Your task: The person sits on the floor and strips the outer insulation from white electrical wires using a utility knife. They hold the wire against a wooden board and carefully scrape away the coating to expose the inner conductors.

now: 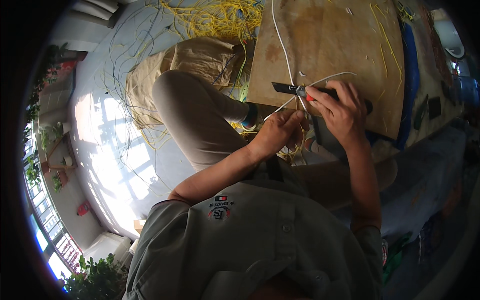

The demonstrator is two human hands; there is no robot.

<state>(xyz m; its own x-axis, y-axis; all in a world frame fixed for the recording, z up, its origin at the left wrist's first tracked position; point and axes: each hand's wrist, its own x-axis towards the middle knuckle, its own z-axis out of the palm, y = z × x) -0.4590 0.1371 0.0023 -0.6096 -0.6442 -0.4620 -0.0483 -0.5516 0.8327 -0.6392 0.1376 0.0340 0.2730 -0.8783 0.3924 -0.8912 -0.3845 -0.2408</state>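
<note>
My right hand (345,110) is closed around a utility knife (325,93) with a dark handle and a red part by the thumb. Its dark blade (284,88) points left over the near edge of a wooden board (325,45). White cable (281,37) runs down the board to the knife, where several white strands fan out. One white strand (332,76) curves off to the right. Below the blade, my left hand (282,130) pinches the cable ends, its fingers closed. Whether the blade touches the cable cannot be made out.
Yellow wire scraps (385,50) lie on the board's right side. A tangle of yellow wire (215,17) covers the floor at the back left, beside brown sheeting (200,57). My bent knee (175,90) is left of the board. Potted plants (95,280) stand far left.
</note>
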